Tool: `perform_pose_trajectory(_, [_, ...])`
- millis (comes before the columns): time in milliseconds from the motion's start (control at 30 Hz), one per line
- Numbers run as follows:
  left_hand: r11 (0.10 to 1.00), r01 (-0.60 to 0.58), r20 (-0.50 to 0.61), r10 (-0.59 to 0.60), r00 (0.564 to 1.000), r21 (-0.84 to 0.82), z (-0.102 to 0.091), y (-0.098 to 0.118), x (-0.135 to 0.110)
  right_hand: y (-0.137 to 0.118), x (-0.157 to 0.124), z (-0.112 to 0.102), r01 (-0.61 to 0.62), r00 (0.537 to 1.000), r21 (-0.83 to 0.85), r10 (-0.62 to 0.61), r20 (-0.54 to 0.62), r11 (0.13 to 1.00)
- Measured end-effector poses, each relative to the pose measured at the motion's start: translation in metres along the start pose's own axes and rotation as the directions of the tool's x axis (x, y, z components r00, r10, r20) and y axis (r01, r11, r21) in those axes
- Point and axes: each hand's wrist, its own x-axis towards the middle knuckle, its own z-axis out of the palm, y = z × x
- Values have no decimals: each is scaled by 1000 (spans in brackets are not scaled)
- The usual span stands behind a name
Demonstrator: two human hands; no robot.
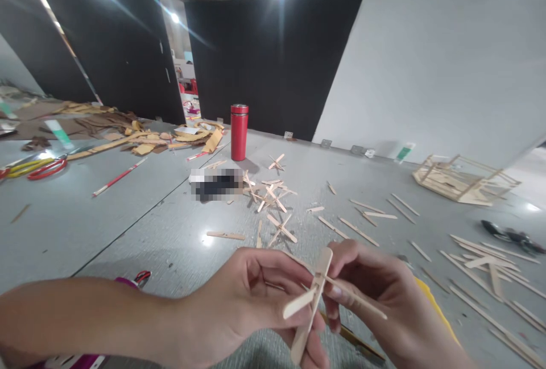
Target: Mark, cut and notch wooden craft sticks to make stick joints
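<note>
Low in the middle of the view, both my hands hold a small piece made of crossed flat wooden sticks (313, 295). My left hand (251, 303) curls round its lower part, thumb against the sticks. My right hand (375, 301) pinches the upper part and a thin stick that juts to the right. Both hands hover just above the grey table (128, 227).
Loose wooden sticks (273, 198) lie scattered across the table, with more at the right (490, 272). A red flask (239, 132) stands behind them. A stick frame (463, 178) sits far right. Cardboard scraps (140, 139) and scissors (34, 167) lie at the left.
</note>
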Motion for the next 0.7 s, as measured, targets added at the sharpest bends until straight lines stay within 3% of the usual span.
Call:
perform_pose_trajectory(200, [987, -104, -31, 109, 994, 126, 3, 2, -3, -4, -1, 6, -63, 986, 1, 62, 153, 998])
perform_pose_trajectory(567, [974, -117, -11, 122, 993, 192, 3, 6, -3, -6, 0, -1, -54, 991, -88, 64, 117, 995])
perform_pose_trajectory(700, [984, -116, -83, 128, 988, 133, -1, 4, 0, -8, -2, 3, -10, 999, -208, 16, 27, 978])
